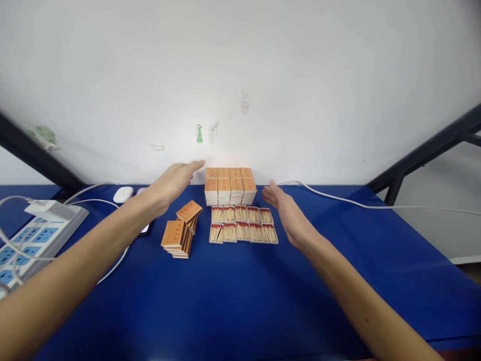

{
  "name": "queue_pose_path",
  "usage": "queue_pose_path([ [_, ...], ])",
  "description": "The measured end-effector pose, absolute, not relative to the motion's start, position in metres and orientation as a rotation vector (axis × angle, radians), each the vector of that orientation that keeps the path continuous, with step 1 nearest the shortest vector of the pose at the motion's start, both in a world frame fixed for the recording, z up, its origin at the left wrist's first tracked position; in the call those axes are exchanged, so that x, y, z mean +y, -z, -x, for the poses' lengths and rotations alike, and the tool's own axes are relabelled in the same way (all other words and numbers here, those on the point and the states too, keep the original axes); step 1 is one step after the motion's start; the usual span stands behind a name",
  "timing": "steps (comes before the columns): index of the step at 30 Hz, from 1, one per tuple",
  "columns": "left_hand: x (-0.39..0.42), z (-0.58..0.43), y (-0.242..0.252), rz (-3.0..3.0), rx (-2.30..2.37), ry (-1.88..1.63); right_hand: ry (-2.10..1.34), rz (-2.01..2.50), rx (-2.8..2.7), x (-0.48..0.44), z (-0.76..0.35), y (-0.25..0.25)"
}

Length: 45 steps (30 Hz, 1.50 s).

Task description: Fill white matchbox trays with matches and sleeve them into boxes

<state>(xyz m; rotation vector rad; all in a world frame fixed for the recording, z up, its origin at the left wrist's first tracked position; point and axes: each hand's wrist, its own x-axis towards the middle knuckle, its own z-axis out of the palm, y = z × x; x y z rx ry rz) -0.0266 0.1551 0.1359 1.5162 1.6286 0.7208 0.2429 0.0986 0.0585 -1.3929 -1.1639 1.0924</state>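
Against the wall stands a block of stacked orange-topped matchboxes [230,186], set side by side in two rows. In front of it lie two rows of open matchbox trays [242,232] full of red-tipped matches. To their left is a looser pile of matchboxes [175,233], its top box turned at an angle. My left hand [173,184] hovers at the left of the block, fingers stretched out and holding nothing. On the other side, my right hand [283,208] is held edge-on beside the trays, flat and without anything in it.
A white power strip [56,240] with plugs and cables lies at the left. Near it are a white earbud case [123,194] and a phone [146,228], partly hidden by my left arm. A white cable [338,201] runs along the right back of the blue table [233,301].
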Motion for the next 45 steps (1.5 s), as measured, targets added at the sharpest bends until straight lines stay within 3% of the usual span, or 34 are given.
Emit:
queue_pose_path([
  [10,0.059,0.047,-0.106,-2.144,1.875,-0.792,-0.562,1.725,-1.298,-0.008,-0.267,-0.042],
  [19,0.032,0.045,-0.091,-2.144,2.131,-0.822,-0.133,1.706,-1.621,-0.029,-0.25,-0.008],
  [34,-0.008,0.051,-0.075,-2.174,2.3,-1.126,-0.015,1.75,-1.697,-0.049,-0.265,-0.003],
  [38,-0.037,0.041,-0.068,-2.428,1.931,-1.316,-0.042,1.837,-1.599,-0.056,-0.266,-0.007],
  [41,-0.054,0.032,-0.051,-2.585,1.441,-1.134,-0.048,1.865,-1.577,-0.056,-0.264,-0.007],
  [45,-0.058,0.027,-0.026,-2.498,1.34,-0.871,-0.025,1.888,-1.617,-0.055,-0.264,0.001],
])
